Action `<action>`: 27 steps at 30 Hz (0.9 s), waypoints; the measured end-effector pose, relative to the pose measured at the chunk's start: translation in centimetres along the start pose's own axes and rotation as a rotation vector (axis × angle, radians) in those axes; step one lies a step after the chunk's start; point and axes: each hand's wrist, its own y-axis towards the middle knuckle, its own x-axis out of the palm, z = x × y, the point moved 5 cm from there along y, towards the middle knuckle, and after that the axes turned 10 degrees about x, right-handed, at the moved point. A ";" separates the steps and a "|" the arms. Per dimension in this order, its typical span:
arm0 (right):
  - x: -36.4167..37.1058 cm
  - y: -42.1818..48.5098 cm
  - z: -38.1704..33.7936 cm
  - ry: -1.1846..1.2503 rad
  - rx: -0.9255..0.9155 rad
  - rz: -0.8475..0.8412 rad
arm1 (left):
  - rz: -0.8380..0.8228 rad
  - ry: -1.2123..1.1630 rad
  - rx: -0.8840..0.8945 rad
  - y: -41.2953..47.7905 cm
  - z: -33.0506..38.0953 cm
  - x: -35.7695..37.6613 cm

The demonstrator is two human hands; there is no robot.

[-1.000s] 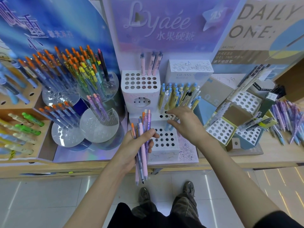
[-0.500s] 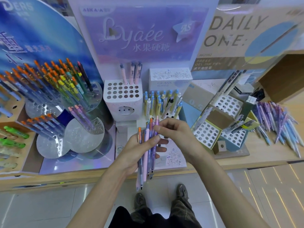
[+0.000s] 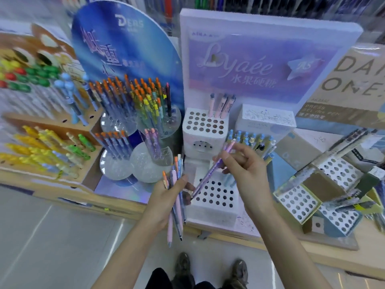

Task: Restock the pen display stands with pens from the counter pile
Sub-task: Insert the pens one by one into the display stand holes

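My left hand (image 3: 166,197) grips a bundle of several pens (image 3: 177,207), orange, pink and blue, tips pointing down over the counter edge. My right hand (image 3: 243,170) pinches a single purple pen (image 3: 210,172) held at a slant, its tip above the front white perforated stand (image 3: 214,195). Behind that stand, the upper white perforated stand (image 3: 203,124) holds three pink pens (image 3: 220,105) at its back row. A middle tier with several blue and yellow pens (image 3: 250,138) is partly hidden by my right hand.
Round clear stands (image 3: 150,161) with orange-capped pens stand at the left, beside a wooden rack (image 3: 52,142) of yellow and green pens. Tilted perforated boxes (image 3: 300,201) stand at the right. The purple backboard (image 3: 260,65) rises behind. The counter edge (image 3: 116,209) runs below.
The view swung left and up. My right hand pulled one purple pen out of the bundle and now holds it apart over the front stand. My left hand keeps the rest.
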 end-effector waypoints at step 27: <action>12.4 5.3 0.4 -0.575 -0.408 0.168 | 0.064 -0.173 -0.035 0.7 1.8 -10.5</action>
